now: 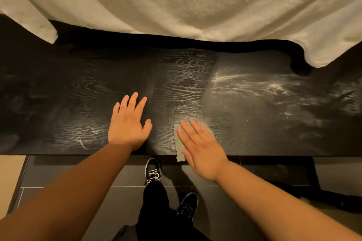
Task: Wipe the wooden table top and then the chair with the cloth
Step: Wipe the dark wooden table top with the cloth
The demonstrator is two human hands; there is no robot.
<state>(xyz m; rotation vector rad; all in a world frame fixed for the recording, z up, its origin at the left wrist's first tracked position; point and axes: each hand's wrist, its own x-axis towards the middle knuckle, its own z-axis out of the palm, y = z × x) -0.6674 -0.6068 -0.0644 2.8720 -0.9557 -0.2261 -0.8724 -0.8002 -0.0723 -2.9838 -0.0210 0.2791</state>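
At the table (254,123) edge, flat right hand (201,148) presses cloth (179,143), left hand (128,123) flat beside.

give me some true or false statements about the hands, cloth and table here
1. The right hand lies flat on the cloth, fingers straight. True.
2. The left hand holds the cloth. False: it rests flat on the bare table, apart from the cloth.
3. Dust streaks the table's right part. True.
4. The cloth lies at the table's far edge. False: it is at the near edge, with one end hanging over it.
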